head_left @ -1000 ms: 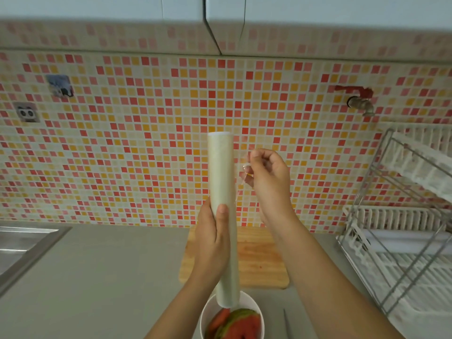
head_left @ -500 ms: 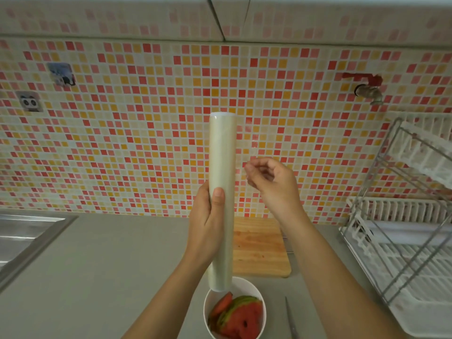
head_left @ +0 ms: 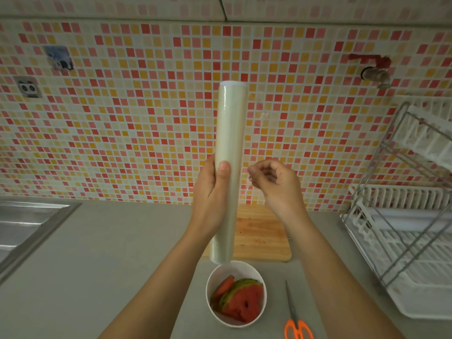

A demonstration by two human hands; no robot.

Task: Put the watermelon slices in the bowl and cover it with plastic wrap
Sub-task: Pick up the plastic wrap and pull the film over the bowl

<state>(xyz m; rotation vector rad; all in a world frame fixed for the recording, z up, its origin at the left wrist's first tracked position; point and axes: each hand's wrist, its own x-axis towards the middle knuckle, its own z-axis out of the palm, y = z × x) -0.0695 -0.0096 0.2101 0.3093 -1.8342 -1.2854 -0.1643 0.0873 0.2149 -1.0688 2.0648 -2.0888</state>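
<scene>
1. The watermelon slices (head_left: 238,298) already lie in the white bowl (head_left: 210,285), which stands on the grey tabletop (head_left: 110,253) just in front of the wooden cutting board (head_left: 261,236). That puts the task at its 2nd step, judging from the layout: getting wrap off the roll.

2. The left hand (head_left: 210,199) holds the roll of plastic wrap (head_left: 230,152) upright above the bowl. Its fingers are closed around the lower half of the roll, and the thumb (head_left: 223,177) is pressed flat on the front.

3. The right hand (head_left: 276,184) is just beside the roll. Its fingers (head_left: 256,171) are curled narrow, pinched together on the loose edge of the film (head_left: 259,118), which shows as a faint clear sheet standing off the roll's right side.

4. The next move likely calls for pulling the film sideways while the left hand lets the roll turn, drawing out a sheet wider than the bowl's rim.

5. Orange-handled scissors (head_left: 294,319) lie to the right of the bowl, ready for cutting the sheet.
</scene>
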